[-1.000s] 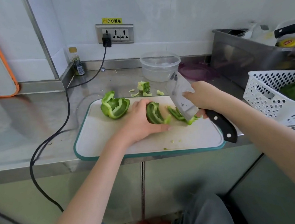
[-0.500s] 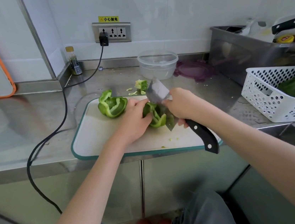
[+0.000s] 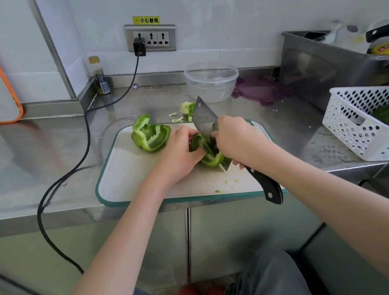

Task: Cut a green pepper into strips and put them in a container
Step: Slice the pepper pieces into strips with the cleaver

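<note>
While the white plastic cutting board with a teal rim (image 3: 129, 180) lies on the steel counter (image 3: 31, 162), the right hand (image 3: 239, 139) grips a black-handled steel cleaver (image 3: 203, 119), and the left hand (image 3: 179, 154) pinches a curled green pepper piece (image 3: 210, 157) on the board, near the clear round plastic container (image 3: 212, 81).

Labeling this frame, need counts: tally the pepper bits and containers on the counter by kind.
Pepper pieces on the board: 2, a large piece and the pepper piece under the cleaver
Cores: 1, the pepper core
Clear containers: 1, the tub
White baskets: 1, the basket
Total: 5
</note>
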A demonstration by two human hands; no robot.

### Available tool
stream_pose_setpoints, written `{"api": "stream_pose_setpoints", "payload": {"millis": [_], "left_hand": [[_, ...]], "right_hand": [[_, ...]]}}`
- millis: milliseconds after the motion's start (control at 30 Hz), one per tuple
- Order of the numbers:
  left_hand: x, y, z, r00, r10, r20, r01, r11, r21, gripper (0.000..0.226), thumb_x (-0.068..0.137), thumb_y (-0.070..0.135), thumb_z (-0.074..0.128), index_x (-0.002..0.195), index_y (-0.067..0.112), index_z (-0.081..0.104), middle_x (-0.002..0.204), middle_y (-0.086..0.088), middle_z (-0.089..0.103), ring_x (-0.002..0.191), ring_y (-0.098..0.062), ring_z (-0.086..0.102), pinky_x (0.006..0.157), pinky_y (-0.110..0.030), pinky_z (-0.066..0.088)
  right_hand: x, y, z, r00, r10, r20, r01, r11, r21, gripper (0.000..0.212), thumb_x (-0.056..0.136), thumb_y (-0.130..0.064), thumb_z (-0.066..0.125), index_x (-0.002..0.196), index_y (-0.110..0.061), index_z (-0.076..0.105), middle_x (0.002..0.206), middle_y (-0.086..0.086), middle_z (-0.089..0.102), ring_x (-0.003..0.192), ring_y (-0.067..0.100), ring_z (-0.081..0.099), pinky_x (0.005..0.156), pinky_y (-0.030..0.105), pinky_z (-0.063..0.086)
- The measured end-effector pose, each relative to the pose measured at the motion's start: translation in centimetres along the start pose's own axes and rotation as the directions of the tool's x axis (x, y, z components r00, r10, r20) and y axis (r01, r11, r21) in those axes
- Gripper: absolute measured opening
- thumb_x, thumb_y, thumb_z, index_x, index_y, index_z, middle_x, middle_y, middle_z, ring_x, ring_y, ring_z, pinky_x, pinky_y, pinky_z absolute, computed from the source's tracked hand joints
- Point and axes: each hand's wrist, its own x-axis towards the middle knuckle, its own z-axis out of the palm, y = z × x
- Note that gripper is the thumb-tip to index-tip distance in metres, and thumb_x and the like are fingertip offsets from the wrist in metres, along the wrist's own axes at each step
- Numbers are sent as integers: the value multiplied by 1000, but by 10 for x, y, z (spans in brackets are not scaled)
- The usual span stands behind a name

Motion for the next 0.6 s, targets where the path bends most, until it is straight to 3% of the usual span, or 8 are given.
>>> {"api": "stream_pose_setpoints", "payload": {"millis": [100, 167, 233, 300, 400, 467, 533, 600], "left_hand": [[0, 0, -1, 1000, -9, 3, 9, 1000, -2, 29, 84, 10, 61, 109, 19, 49, 112, 0, 40, 89, -15, 55, 85, -28, 47], [-1, 1, -1, 1000, -10, 5, 10, 1000, -29, 30, 83, 8, 61, 108, 21, 49, 114, -1, 41, 93, -17, 57, 87, -31, 48], [-1, 0, -2, 1000, -14, 2, 14, 998, -61, 30, 82, 5, 61, 107, 19, 51, 115, -3, 43, 95, -20, 59, 88, -34, 50], [0, 0, -2, 1000, -15, -9, 14, 996, -83, 31, 80, 2, 62, 106, 17, 54, 117, -6, 48, 96, -21, 60, 88, -35, 51], [2, -2, -4, 1000, -9, 3, 10, 990, -139, 33, 77, -2, 65, 104, 16, 56, 113, -9, 57, 93, -25, 63, 86, -41, 52], [1, -1, -5, 999, -30, 18, 32, 987, -159, 33, 78, -4, 65, 104, 14, 56, 105, -4, 59, 93, -30, 63, 85, -44, 52], [0, 0, -4, 999, -35, 21, 39, 980, -195, 33, 78, -6, 64, 103, 13, 55, 100, -3, 60, 89, -32, 63, 85, -45, 52], [0, 2, -4, 999, -35, 14, 37, 974, -224, 33, 78, -9, 63, 103, 11, 55, 101, -6, 61, 85, -26, 61, 83, -45, 51]], "right_hand": [[6, -9, 0, 1000, -18, -6, 18, 998, -65, 26, 95, -4, 43, 120, 0, 48, 107, 19, 61, 73, 31, 59, 42, 27, 33], [15, -12, -1, 999, -45, -26, 42, 994, -96, 9, 91, 1, 42, 94, 1, 51, 82, 17, 57, 63, 30, 56, 36, 28, 35], [22, -12, -2, 999, -45, -26, 43, 996, -72, 22, 90, 2, 41, 69, -4, 40, 60, 11, 50, 45, 25, 48, 25, 22, 32], [17, -9, -2, 998, -52, -23, 50, 997, -61, 21, 91, 1, 42, 70, 1, 44, 48, 6, 48, 37, 21, 48, 27, 21, 33], [4, 0, 0, 992, -105, -69, 104, 994, -24, 19, 95, -5, 40, 79, -2, 49, 72, 10, 51, 63, 26, 52, 46, 29, 40], [2, -2, -2, 998, -44, -42, 44, 999, -7, 21, 96, -4, 42, 78, 0, 53, 78, 9, 52, 66, 26, 53, 53, 28, 43], [10, -8, -3, 1000, 12, 4, -11, 998, -61, 17, 95, -5, 46, 91, 2, 61, 72, 4, 56, 71, 22, 63, 60, 26, 44], [26, -9, -2, 1000, 8, -1, -8, 998, -60, 19, 94, -5, 47, 77, 0, 54, 50, 2, 59, 49, 14, 60, 53, 24, 43]]}}
